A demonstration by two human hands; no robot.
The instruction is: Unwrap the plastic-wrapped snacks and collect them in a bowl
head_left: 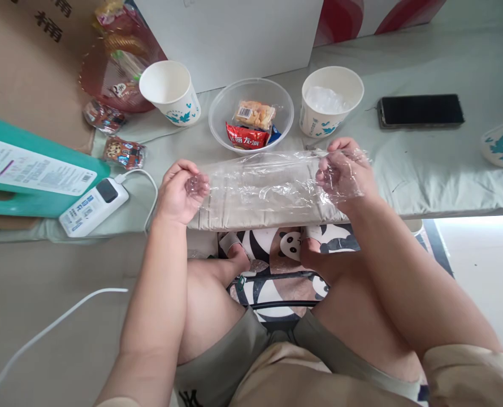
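My left hand (178, 191) is closed on the left end of a clear thin plastic sheet (262, 183), perhaps a disposable glove. My right hand (342, 172) grips the right end, and the plastic drapes over its fingers. The sheet is stretched between both hands above the table's front edge. Just behind it stands a clear bowl (217, 113) holding a red snack packet (247, 135) and a pale biscuit packet (255, 114).
An empty paper cup (170, 90) stands left of the bowl, and another paper cup (331, 100) with clear plastic inside stands right. A black phone (421, 110) lies further right. A power bank (92, 204) with white cable, a green box (35, 172) and snack packets (122, 151) lie at left.
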